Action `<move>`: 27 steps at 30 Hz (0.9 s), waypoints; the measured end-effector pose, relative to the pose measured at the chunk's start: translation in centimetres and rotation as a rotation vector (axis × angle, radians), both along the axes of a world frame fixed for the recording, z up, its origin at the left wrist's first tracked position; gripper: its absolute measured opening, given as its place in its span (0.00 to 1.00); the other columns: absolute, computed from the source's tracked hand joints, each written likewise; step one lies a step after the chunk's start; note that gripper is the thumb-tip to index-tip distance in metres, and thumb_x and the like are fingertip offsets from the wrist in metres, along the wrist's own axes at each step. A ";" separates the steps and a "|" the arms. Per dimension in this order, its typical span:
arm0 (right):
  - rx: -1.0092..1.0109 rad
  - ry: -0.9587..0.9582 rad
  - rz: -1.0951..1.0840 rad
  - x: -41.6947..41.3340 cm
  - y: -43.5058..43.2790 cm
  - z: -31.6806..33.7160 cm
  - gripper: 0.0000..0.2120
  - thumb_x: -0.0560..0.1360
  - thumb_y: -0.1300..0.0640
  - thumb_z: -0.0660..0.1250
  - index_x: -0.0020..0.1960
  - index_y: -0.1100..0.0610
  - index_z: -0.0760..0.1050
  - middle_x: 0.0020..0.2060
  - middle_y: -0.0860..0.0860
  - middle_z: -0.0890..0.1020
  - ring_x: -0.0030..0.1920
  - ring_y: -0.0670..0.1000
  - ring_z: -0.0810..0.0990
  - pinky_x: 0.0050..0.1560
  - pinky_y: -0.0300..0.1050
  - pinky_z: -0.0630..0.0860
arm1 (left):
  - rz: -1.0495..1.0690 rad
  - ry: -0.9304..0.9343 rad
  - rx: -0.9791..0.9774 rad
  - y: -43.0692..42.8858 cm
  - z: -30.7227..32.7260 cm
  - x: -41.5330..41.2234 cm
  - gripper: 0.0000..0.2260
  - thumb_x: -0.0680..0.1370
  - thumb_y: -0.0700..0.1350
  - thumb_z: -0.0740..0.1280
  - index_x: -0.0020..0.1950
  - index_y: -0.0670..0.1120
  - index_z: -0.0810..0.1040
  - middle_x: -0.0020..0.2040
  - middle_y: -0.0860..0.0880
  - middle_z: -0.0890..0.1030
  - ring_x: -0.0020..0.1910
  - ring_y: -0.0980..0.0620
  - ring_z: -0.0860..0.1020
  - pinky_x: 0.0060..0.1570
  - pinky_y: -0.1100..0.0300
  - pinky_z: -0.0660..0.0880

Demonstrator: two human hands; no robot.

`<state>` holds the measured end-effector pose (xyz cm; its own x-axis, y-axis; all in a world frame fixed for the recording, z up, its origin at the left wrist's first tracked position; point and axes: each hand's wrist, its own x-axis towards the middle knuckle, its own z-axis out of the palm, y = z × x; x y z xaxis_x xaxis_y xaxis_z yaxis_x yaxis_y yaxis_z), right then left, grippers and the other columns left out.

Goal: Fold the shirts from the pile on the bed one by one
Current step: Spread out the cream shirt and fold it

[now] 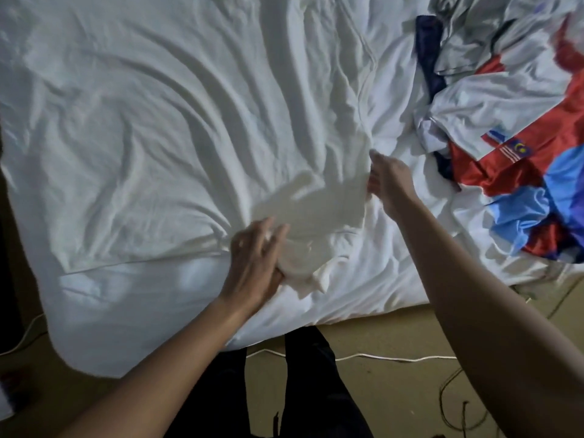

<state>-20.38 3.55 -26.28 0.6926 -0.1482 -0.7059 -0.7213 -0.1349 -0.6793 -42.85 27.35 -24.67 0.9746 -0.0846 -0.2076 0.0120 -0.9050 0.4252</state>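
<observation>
Rumpled white bed (142, 105) fills most of the view. We see the left hand (252, 260), grip clamped on a bunched end of the white shirt (316, 197) near the bed's near edge. The right hand (390, 178) grip pinches the shirt's right edge farther up. A pile (505, 128) of red, blue and white shirts lies on the bed to the right. A white cable (379, 357) runs across the floor (395, 336).

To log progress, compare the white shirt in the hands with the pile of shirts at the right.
The white shirt is plain; the pile mixes red, blue, navy and white. The white shirt is held between the left hand and right hand; the pile lies crumpled and untouched. Both rest on the bed.
</observation>
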 end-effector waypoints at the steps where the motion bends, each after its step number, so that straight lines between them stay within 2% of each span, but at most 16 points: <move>1: -0.028 -0.013 0.037 1.2 0.1 -0.3 0.18 0.71 0.46 0.75 0.50 0.57 0.73 0.32 0.51 0.73 0.26 0.49 0.72 0.29 0.43 0.69 | -0.102 -0.022 0.005 -1.1 0.0 0.2 0.30 0.70 0.47 0.68 0.73 0.44 0.74 0.72 0.39 0.72 0.70 0.36 0.70 0.67 0.40 0.67; 4: -0.055 -0.008 0.202 3.0 0.4 -0.5 0.21 0.71 0.53 0.78 0.57 0.63 0.77 0.38 0.57 0.83 0.29 0.54 0.82 0.25 0.45 0.75 | -0.306 -0.063 -0.083 -3.3 -0.5 1.4 0.21 0.73 0.48 0.61 0.63 0.47 0.82 0.66 0.43 0.79 0.66 0.37 0.76 0.63 0.41 0.70; 6: -0.052 0.013 0.287 3.5 0.0 -0.1 0.11 0.73 0.59 0.76 0.49 0.63 0.78 0.32 0.56 0.82 0.26 0.55 0.80 0.23 0.42 0.74 | -0.271 -0.065 -0.188 -4.1 0.0 2.3 0.14 0.74 0.45 0.63 0.56 0.47 0.83 0.55 0.47 0.83 0.57 0.42 0.80 0.56 0.47 0.74; 7: -0.065 0.018 0.303 3.7 -0.5 -0.1 0.07 0.73 0.61 0.75 0.44 0.62 0.77 0.27 0.55 0.79 0.23 0.53 0.77 0.21 0.40 0.70 | -0.192 -0.034 -0.246 -4.6 0.6 2.8 0.10 0.76 0.44 0.64 0.55 0.47 0.82 0.51 0.49 0.83 0.53 0.46 0.81 0.52 0.50 0.74; 8: -0.095 0.012 0.300 3.9 -1.1 -0.2 0.08 0.72 0.61 0.75 0.42 0.61 0.76 0.26 0.55 0.77 0.21 0.53 0.76 0.20 0.39 0.67 | -0.057 0.022 -0.322 -5.0 1.7 3.3 0.06 0.78 0.43 0.66 0.53 0.48 0.81 0.46 0.51 0.83 0.48 0.50 0.81 0.48 0.54 0.74; 10: -0.127 -0.024 0.259 4.1 -2.4 -0.5 0.10 0.68 0.58 0.75 0.42 0.60 0.76 0.27 0.57 0.78 0.22 0.55 0.77 0.21 0.42 0.68 | 0.383 0.138 -0.532 -5.2 3.6 4.5 0.01 0.81 0.45 0.69 0.50 0.51 0.80 0.39 0.52 0.82 0.39 0.57 0.79 0.39 0.62 0.72; 11: -0.122 -0.046 0.228 4.1 -3.0 -0.8 0.10 0.67 0.58 0.75 0.43 0.61 0.77 0.28 0.58 0.79 0.24 0.56 0.77 0.23 0.45 0.70 | 0.633 0.178 -0.614 -4.7 3.7 5.2 0.03 0.82 0.47 0.69 0.50 0.49 0.81 0.38 0.51 0.82 0.39 0.56 0.81 0.39 0.63 0.73; 13: -0.090 -0.066 0.151 3.9 -3.6 -1.1 0.09 0.67 0.59 0.76 0.44 0.60 0.79 0.34 0.57 0.80 0.30 0.56 0.79 0.29 0.48 0.75 | 0.966 0.189 -0.665 -2.4 2.3 6.9 0.14 0.82 0.55 0.66 0.56 0.46 0.82 0.47 0.45 0.85 0.50 0.48 0.83 0.49 0.57 0.77; 15: -0.042 -0.061 0.091 3.8 -3.8 -1.5 0.08 0.69 0.60 0.77 0.43 0.59 0.78 0.39 0.56 0.80 0.37 0.56 0.80 0.39 0.50 0.80 | 1.114 0.211 -0.739 0.3 1.3 8.6 0.27 0.78 0.64 0.64 0.64 0.43 0.80 0.60 0.43 0.83 0.61 0.46 0.80 0.64 0.49 0.76; 16: -0.002 -0.049 0.073 3.8 -3.7 -1.7 0.09 0.71 0.59 0.77 0.43 0.58 0.77 0.41 0.57 0.80 0.40 0.55 0.81 0.44 0.50 0.82 | 1.165 0.240 -0.806 1.1 0.9 9.2 0.31 0.76 0.67 0.64 0.66 0.43 0.80 0.63 0.44 0.82 0.64 0.48 0.79 0.68 0.47 0.74; 18: 0.053 -0.016 0.059 3.7 -3.4 -1.8 0.12 0.73 0.55 0.77 0.47 0.57 0.75 0.44 0.58 0.81 0.43 0.55 0.83 0.49 0.48 0.83 | 1.165 0.298 -0.851 1.9 0.4 9.7 0.30 0.72 0.68 0.69 0.61 0.46 0.82 0.59 0.47 0.85 0.60 0.49 0.82 0.67 0.45 0.76; 20: 0.046 -0.018 0.092 3.5 -3.2 -2.1 0.15 0.74 0.52 0.77 0.54 0.57 0.74 0.49 0.59 0.84 0.42 0.53 0.85 0.45 0.46 0.84 | 1.088 0.370 -0.814 1.9 -0.2 9.6 0.25 0.66 0.63 0.75 0.55 0.46 0.84 0.51 0.49 0.87 0.54 0.49 0.85 0.62 0.43 0.79; 22: -0.022 -0.058 0.166 3.1 -3.2 -2.1 0.19 0.75 0.53 0.76 0.59 0.58 0.73 0.50 0.59 0.84 0.39 0.51 0.85 0.41 0.44 0.82 | 1.016 0.416 -0.722 1.7 -0.9 8.9 0.20 0.65 0.58 0.76 0.52 0.48 0.84 0.48 0.51 0.88 0.50 0.49 0.86 0.58 0.44 0.81; 23: -0.080 -0.079 0.203 3.1 -3.3 -2.2 0.19 0.75 0.53 0.75 0.60 0.58 0.73 0.49 0.58 0.85 0.37 0.51 0.85 0.39 0.45 0.82 | 1.013 0.408 -0.695 1.7 -1.0 8.8 0.16 0.66 0.55 0.75 0.49 0.49 0.85 0.46 0.52 0.88 0.48 0.49 0.86 0.56 0.46 0.82; 25: -0.214 -0.124 0.254 3.1 -3.5 -2.1 0.15 0.72 0.50 0.75 0.55 0.54 0.77 0.43 0.55 0.86 0.36 0.52 0.85 0.37 0.48 0.82 | 1.105 0.324 -0.763 2.2 -0.9 8.9 0.07 0.70 0.48 0.74 0.45 0.47 0.85 0.41 0.49 0.86 0.42 0.48 0.83 0.48 0.49 0.80; 27: -0.343 -0.148 0.293 3.1 -3.8 -1.8 0.12 0.68 0.47 0.73 0.48 0.51 0.78 0.41 0.51 0.85 0.41 0.54 0.85 0.42 0.50 0.82 | 1.221 0.181 -0.869 2.8 -0.8 9.3 0.04 0.73 0.44 0.72 0.45 0.46 0.84 0.39 0.47 0.82 0.39 0.50 0.78 0.44 0.53 0.75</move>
<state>-17.24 -0.25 -28.11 0.8293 -0.1390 -0.5412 -0.5185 -0.5525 -0.6526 -33.56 30.18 -25.46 0.5021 0.5796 -0.6419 0.6589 0.2243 0.7180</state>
